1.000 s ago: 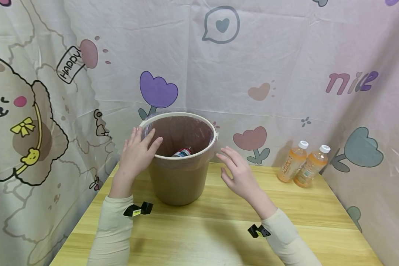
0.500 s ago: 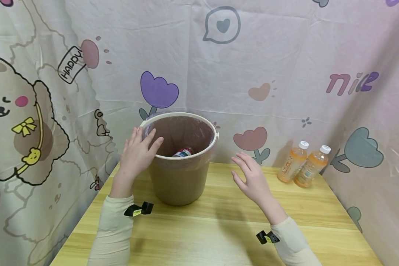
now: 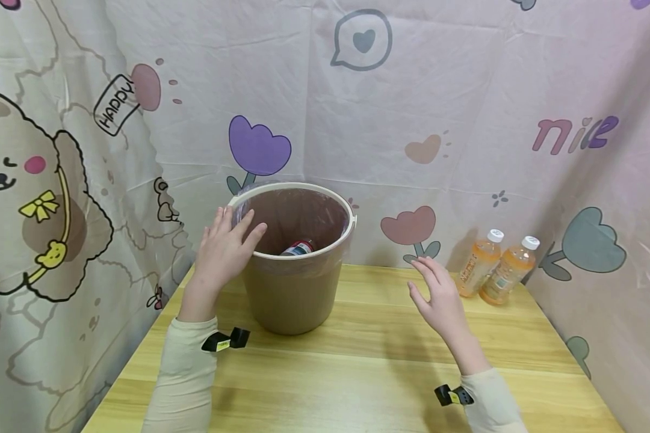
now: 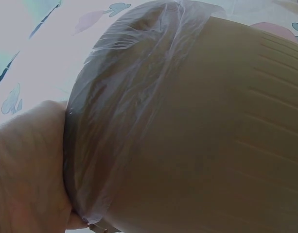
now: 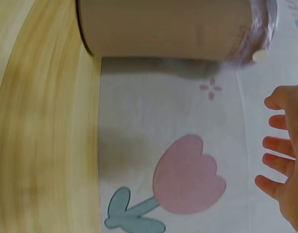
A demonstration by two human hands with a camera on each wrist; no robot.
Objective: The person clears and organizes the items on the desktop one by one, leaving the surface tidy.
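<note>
My left hand (image 3: 220,249) rests on the near left rim of a brown trash can (image 3: 292,300), its fingers spread and fairly straight. A clear plastic liner (image 4: 134,77) is folded over the can's rim; in the left wrist view the palm lies against it. Inside the can is a bottle (image 3: 299,248) with a red and blue label, partly hidden by the near rim. My right hand (image 3: 441,300) hangs in the air right of the can, fingers loosely extended and holding nothing. Past it stand two orange drink bottles with white caps, the left bottle (image 3: 479,264) and the right bottle (image 3: 506,273).
A wooden table (image 3: 325,385) carries the can and the drink bottles. Printed curtain cloth (image 3: 357,120) encloses the back and both sides, close behind the can and the bottles. Black wrist cameras are strapped to both sleeves.
The right hand has moved rightward, away from the can and nearer the two orange bottles. The left hand has stayed on the rim.
</note>
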